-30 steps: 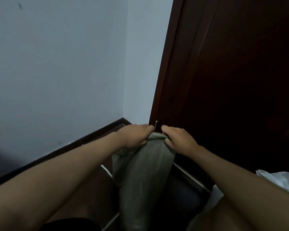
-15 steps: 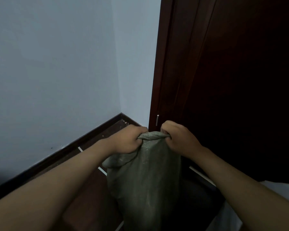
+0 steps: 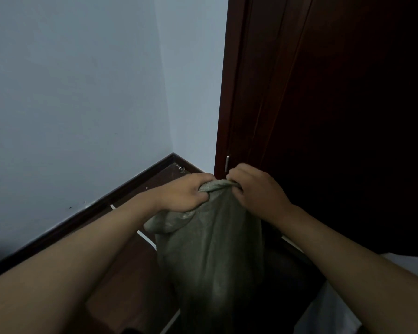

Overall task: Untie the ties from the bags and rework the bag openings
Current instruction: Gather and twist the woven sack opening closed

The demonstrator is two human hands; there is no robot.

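Ok so where I'm at: both hands are on the top of the grey-green bag, which stands upright on the dark floor, just in front of the dark door and near the room corner. The left hand has its fingers curled tight round the bunched-up mouth of the bag, with a fold of the fabric spilling out below the fist. The right hand is right beside it on the side nearer the door, fingers also curled and pinching the same twisted rim. Between the two fists the cloth looks rolled or wrung into a short rope.

Progress-wise, I can't spot any tie on this bag at all. It could be off already, or it could be buried under the fingers; honestly can't tell from here. My guess is I'm in the "rework the opening" part, since the rim is gathered and twisted rather than spread open. So the mouth isn't finished yet by my read.

There's something white at the edge of view, further from the corner than the bag, below the door. Might be another bag waiting, but too little of it shows to say.
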